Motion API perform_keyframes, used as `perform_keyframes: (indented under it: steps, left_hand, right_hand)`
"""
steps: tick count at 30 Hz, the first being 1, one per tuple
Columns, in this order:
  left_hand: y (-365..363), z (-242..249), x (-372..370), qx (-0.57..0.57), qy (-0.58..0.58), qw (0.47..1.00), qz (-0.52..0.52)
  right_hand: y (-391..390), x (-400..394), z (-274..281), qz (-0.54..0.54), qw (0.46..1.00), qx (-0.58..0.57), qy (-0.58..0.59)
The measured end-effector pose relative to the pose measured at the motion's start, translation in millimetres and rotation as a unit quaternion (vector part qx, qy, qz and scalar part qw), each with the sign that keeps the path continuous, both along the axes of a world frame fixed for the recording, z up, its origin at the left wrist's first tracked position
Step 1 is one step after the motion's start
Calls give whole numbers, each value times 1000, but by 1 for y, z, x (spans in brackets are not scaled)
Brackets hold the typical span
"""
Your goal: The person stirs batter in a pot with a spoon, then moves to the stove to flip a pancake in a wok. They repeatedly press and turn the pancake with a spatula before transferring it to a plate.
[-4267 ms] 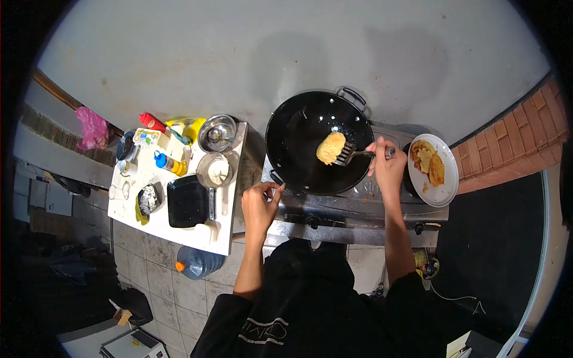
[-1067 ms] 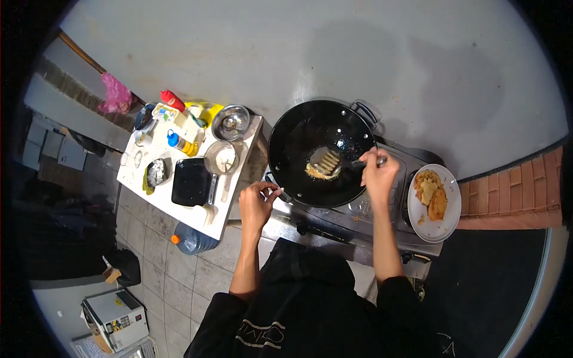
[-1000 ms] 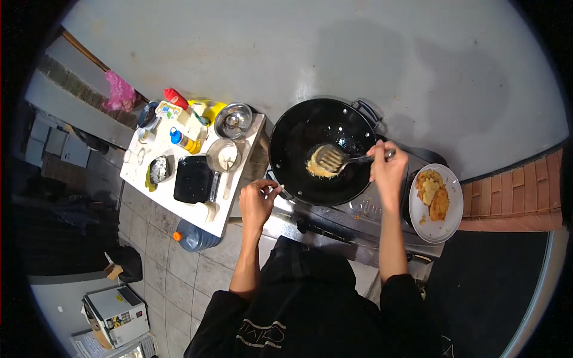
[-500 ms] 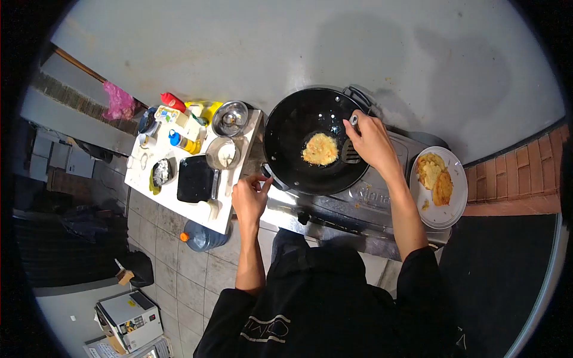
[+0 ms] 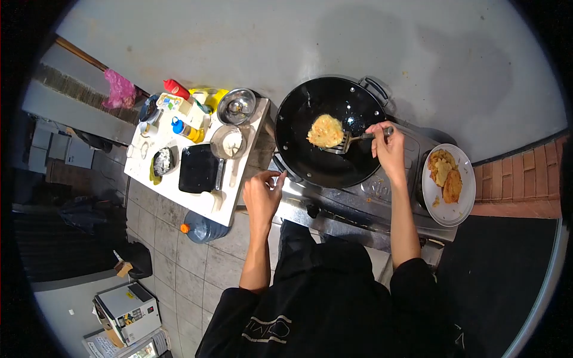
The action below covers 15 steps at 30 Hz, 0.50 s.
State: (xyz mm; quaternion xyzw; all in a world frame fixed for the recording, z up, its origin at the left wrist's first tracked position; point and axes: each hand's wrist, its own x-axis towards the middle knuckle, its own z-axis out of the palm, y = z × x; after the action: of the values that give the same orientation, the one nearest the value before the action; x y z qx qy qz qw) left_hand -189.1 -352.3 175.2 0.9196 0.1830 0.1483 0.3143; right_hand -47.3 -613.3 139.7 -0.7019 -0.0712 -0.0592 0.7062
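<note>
A black wok (image 5: 310, 161) sits on a steel stove (image 5: 358, 203). A yellow fritter (image 5: 325, 130) lies in it. My right hand (image 5: 387, 149) grips the handle of a slotted metal spatula (image 5: 340, 144), whose blade touches the fritter's near edge. My left hand (image 5: 262, 194) pinches the wok's near handle (image 5: 279, 165) at the rim. A white plate (image 5: 459, 206) with fried fritters (image 5: 446, 175) stands at the stove's right end.
A white side table (image 5: 224, 209) left of the stove carries a black tray (image 5: 199, 169), two steel bowls (image 5: 237, 106), a red bottle (image 5: 176, 89), a blue-capped bottle (image 5: 186, 130) and small containers. A water jug (image 5: 200, 229) stands on the tiled floor below. A brick edge runs at the right.
My right hand has swung the spatula from the wok's far right rim back under the fritter's near side. The fritter now lies higher in the wok. My left hand keeps the wok's handle.
</note>
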Motion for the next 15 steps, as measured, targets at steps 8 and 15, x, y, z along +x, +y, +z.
perform_keyframes:
  steps: [8,15]
  left_hand:
    - [1,5,0,-10,15,1000,10]
    - [-3,0,-2,-2,-5,1000,7]
  right_hand:
    - [17,1,-14,-10,996,85,-6]
    - [33,-10,-19,-80,987,138,18]
